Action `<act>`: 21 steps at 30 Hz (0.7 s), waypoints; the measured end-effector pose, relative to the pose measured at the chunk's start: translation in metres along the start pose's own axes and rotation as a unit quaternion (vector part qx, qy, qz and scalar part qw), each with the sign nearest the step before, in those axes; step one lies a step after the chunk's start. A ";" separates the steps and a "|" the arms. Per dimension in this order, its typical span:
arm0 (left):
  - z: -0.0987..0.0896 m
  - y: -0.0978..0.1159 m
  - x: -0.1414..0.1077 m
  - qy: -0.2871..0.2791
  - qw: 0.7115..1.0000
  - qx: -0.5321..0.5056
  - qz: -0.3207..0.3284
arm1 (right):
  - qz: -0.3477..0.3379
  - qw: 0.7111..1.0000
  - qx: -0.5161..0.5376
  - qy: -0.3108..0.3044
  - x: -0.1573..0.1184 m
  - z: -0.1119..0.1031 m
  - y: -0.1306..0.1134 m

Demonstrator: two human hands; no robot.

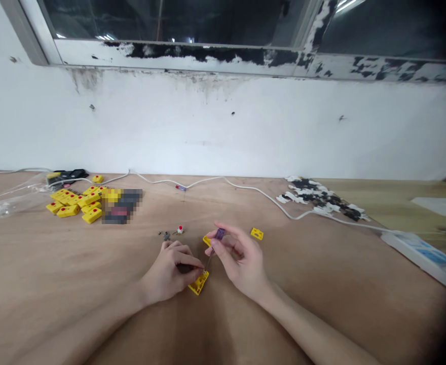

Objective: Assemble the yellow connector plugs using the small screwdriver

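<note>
My left hand (172, 268) grips a small yellow plastic housing (199, 283) by its edge, with the fingertips at its upper end. My right hand (240, 258) pinches a slim screwdriver with a purple handle (219, 234), and its thin shaft points down to that housing. The tip sits at the housing's upper end, partly hidden by my fingers. A second yellow piece (207, 241) lies just under my right fingers. A flat yellow plate (257, 233) rests to the right of my right hand. Tiny metal screws (165, 235) and a red-topped part (179, 230) lie above my left hand.
Several yellow blocks with red dots (74, 204) are heaped at the left of the plywood table (48, 258), beside a blurred patch and a clear plastic bag (6, 202). A white cable (223, 182) runs along the back, near black-and-white scraps (318, 197) and a white box (420, 256).
</note>
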State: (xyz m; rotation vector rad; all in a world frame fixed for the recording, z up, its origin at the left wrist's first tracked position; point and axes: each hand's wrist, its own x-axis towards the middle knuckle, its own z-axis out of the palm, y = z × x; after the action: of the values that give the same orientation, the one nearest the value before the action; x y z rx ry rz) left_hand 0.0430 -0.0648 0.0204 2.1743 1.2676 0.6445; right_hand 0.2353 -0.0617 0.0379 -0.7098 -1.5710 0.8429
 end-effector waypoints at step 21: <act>0.000 -0.002 0.000 -0.005 1.000 0.004 0.006 | 0.058 0.997 0.039 0.014 0.002 0.001 0.003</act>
State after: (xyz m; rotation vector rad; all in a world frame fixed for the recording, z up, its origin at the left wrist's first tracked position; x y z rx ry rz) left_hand 0.0419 -0.0640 0.0194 2.1904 1.2542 0.6344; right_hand 0.2338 -0.0583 0.0360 -0.7587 -1.4752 0.9706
